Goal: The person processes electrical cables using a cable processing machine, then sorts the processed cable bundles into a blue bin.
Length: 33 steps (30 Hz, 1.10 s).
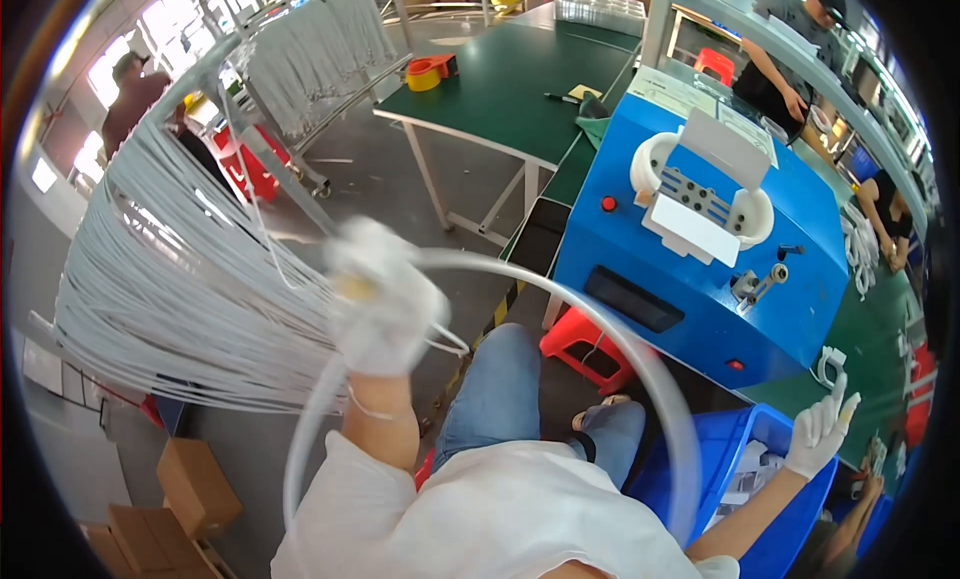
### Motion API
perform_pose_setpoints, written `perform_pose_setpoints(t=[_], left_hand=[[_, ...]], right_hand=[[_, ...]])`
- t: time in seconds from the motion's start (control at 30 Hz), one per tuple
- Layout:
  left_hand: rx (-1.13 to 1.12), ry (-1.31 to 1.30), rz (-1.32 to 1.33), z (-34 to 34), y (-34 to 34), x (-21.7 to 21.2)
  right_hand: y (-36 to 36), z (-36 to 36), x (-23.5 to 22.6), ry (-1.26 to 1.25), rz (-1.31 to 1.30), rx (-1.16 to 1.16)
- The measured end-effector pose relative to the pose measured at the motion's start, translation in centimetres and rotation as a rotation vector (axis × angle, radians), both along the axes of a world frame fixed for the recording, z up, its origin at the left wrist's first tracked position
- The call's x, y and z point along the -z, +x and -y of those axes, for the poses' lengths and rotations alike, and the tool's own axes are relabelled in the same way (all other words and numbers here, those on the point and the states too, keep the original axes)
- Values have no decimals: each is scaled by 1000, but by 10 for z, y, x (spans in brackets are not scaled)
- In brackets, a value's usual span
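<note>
My left hand (385,304), in a white glove and smeared by motion, is raised beside the hanging bundle of white cables (190,279). It is closed on a white cable (600,324), which sweeps in a wide blurred arc across my lap to the right. A short end of cable pokes out below the fingers. Far to the right, my gloved right hand (820,434) has its fingers stretched out and apart. It hovers over the edge of a blue bin (720,459), close to a small white cable coil (830,364) on the green table.
A blue machine (700,229) with a white round holder stands ahead right. Beyond it stretches a green table (500,74) with yellow tape (424,75). Red stools (590,349) and cardboard boxes (198,484) stand on the floor. Other people work at the far left and right.
</note>
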<state>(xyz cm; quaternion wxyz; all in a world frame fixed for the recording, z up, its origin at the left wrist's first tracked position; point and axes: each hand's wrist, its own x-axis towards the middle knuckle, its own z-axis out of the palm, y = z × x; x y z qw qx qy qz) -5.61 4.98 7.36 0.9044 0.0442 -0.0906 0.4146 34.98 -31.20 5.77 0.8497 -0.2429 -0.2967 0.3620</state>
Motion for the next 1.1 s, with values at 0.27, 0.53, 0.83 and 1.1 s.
perform_pose_setpoints(t=[0.27,0.53,0.83,1.1], left_hand=[[-149,1480,-884,69,137,-9],[72,802,-542,57,104,12],[168,703,-450,66,130,2],[422,703,-302,127,177,-77]], right_hand=[[-144,-119,-98,-574,1295,510],[-139,-83,-35,-879,1161,377],[-94,-33,-57,-945,1484,1060],[-120,-64,-87,-682,1150,670]])
